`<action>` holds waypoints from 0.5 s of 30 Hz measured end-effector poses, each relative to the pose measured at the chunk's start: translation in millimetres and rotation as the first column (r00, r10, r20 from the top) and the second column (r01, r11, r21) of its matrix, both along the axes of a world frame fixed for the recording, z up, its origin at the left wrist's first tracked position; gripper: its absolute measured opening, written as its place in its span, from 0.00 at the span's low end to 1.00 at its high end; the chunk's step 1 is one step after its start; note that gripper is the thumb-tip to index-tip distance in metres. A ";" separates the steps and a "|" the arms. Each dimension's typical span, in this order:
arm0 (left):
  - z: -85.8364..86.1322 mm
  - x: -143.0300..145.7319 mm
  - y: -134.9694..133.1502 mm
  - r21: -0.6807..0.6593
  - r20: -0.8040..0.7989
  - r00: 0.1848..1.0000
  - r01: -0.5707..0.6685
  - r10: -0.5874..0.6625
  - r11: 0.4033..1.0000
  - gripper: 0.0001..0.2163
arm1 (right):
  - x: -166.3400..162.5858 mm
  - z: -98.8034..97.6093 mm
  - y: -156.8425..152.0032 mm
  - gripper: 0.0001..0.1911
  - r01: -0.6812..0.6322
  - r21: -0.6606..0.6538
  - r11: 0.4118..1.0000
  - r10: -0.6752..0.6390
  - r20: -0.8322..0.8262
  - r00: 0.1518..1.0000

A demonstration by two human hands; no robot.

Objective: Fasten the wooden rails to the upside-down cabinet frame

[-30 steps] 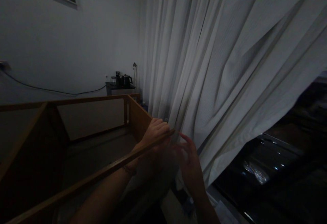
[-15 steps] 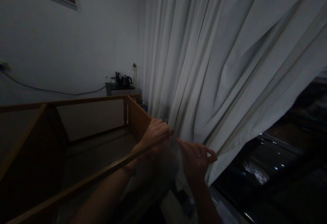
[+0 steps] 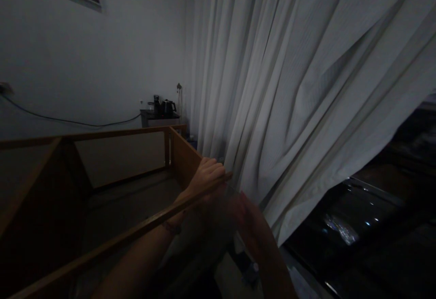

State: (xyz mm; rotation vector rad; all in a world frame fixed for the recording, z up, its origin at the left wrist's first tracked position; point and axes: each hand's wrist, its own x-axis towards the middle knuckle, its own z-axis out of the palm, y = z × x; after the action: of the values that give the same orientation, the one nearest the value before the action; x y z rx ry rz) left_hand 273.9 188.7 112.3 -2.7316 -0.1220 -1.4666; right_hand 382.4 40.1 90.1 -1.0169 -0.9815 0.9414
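A brown wooden furniture frame (image 3: pixel 146 223) with open compartments stretches across the left and lower part of the view. My left hand (image 3: pixel 208 175) reaches over its front rail, fingers bent over the top edge of the end panel (image 3: pixel 185 151) near the corner. Under that corner, a greyish see-through sheet (image 3: pixel 218 217) hangs against the frame's outer side; it looks like plastic film, but it is dark and blurred. My right hand (image 3: pixel 248 219) is beside the sheet, right of the corner. Motion smears its fingers, so whether they hold the film is unclear.
Long white curtains (image 3: pixel 272 85) hang close on the right. Beyond them lies a dark glossy surface (image 3: pixel 361 208) with a shiny clear item. At the back, a small table (image 3: pixel 160 116) carries a black kettle (image 3: pixel 168 107). A cable (image 3: pixel 85 124) runs along the wall.
My right hand has moved a little left and down, away from the curtain's edge, and its fingers have turned toward the sheet. My left hand has stayed at the frame's corner.
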 end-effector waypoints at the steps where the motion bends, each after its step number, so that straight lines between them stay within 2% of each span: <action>1: -0.6 0.3 0.4 -0.002 0.000 1.000 -0.002 0.002 1.000 0.11 | -0.1 2.7 -1.7 0.26 0.041 0.010 0.999 -0.042 0.069 0.997; 3: -1.3 0.6 0.7 -0.016 0.001 1.000 -0.015 0.015 1.000 0.11 | 0.7 7.5 -3.7 0.25 0.181 0.088 0.980 -0.200 0.326 0.924; 4: -1.3 0.6 0.6 -0.020 -0.002 1.000 -0.022 0.022 1.000 0.11 | 1.4 9.0 -3.8 0.24 0.259 0.162 0.952 -0.305 0.473 0.826; 6: -0.5 0.1 -0.3 -0.017 -0.008 1.000 -0.030 0.030 0.999 0.11 | 2.8 9.9 -2.6 0.22 0.367 0.340 0.866 -0.496 0.679 0.542; 7: 0.2 -0.1 -0.8 -0.017 -0.014 0.999 -0.032 0.032 0.999 0.11 | 3.5 9.6 -1.6 0.20 0.381 0.412 0.828 -0.551 0.728 0.409; 8: 0.9 -0.4 -1.4 -0.018 -0.021 0.999 -0.036 0.036 0.999 0.11 | 4.1 8.9 -0.6 0.19 0.377 0.460 0.804 -0.577 0.755 0.310; 9: 1.5 -0.5 -1.8 -0.020 -0.029 0.999 -0.044 0.043 0.999 0.11 | 4.8 8.0 0.2 0.17 0.367 0.489 0.791 -0.591 0.767 0.250; 11: 2.1 -0.6 -2.1 -0.024 -0.034 0.998 -0.059 0.058 0.998 0.12 | 5.9 6.4 1.0 0.16 0.349 0.521 0.779 -0.608 0.765 0.214; 15: 1.0 0.4 -0.6 -0.011 -0.036 0.998 -0.057 0.057 0.998 0.12 | 7.9 5.6 0.4 0.12 0.395 0.561 0.727 -0.673 0.694 0.253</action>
State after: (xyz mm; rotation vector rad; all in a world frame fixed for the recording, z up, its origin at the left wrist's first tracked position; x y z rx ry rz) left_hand 274.3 188.1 113.3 -2.7381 -0.2060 -1.4062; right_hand 390.3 40.4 95.7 -1.4963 -1.3924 -0.4573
